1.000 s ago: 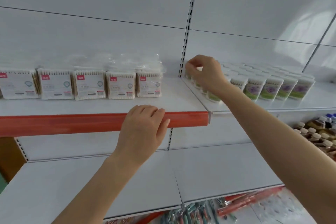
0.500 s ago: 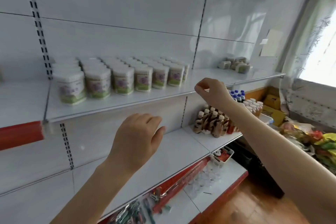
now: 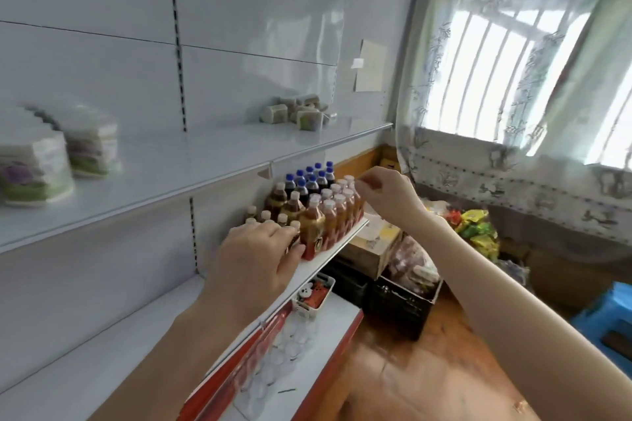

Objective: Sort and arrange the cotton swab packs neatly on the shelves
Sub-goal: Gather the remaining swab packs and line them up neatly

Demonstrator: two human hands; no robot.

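Observation:
Blurred round cotton swab tubs [image 3: 34, 167] with purple and green labels stand at the left end of the white upper shelf [image 3: 205, 161]. A loose heap of more swab tubs [image 3: 297, 113] lies at that shelf's far right end, some tipped over. My left hand [image 3: 256, 256] hovers with relaxed fingers in front of the lower shelf, holding nothing. My right hand [image 3: 386, 195] is raised beside the drink bottles, fingers curled with thumb and forefinger together, and nothing is visible in it.
Drink bottles [image 3: 318, 208] crowd the right end of the lower shelf. Below are a small white basket [image 3: 314, 294], a cardboard box [image 3: 372, 246] and black crates [image 3: 403, 301] on the wooden floor. Snack packs [image 3: 478, 229], a blue stool [image 3: 608, 318] and a curtained window are to the right.
My view has swung right along the shelves, from the flat swab packs past the row of tubs to the far end. Both hands moved right with it, still holding nothing.

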